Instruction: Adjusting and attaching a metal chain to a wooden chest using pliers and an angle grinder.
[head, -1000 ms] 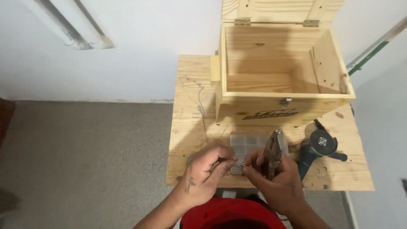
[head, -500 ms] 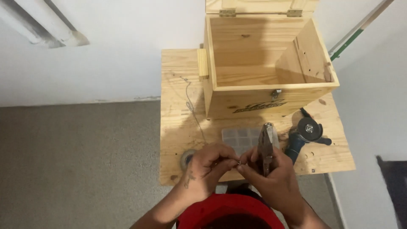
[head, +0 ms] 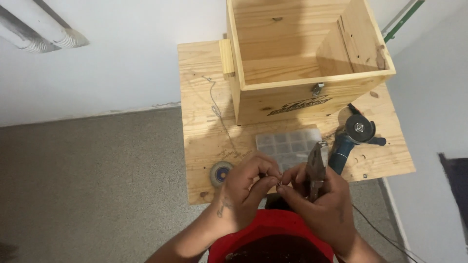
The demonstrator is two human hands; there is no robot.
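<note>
My left hand (head: 249, 182) and my right hand (head: 319, 202) meet over the near edge of a wooden table (head: 200, 126). Between the fingertips of both hands sits a tiny metal piece (head: 280, 183), pinched from both sides. My right hand also holds metal pliers (head: 315, 168), jaws pointing away from me. Just beyond the hands lies a clear plastic compartment box (head: 288, 144). A thin chain or wire (head: 217, 112) trails across the table towards my left hand.
An open wooden crate (head: 302, 92) with a metal latch stands at the back of the table. A blue angle grinder (head: 352, 135) lies at the right, a round disc (head: 222, 172) at the left near edge. Grey floor lies left, white wall behind.
The view has shifted, so the table and crate sit higher and further right in the picture. Both hands stay together at the near edge, still working the small piece.
</note>
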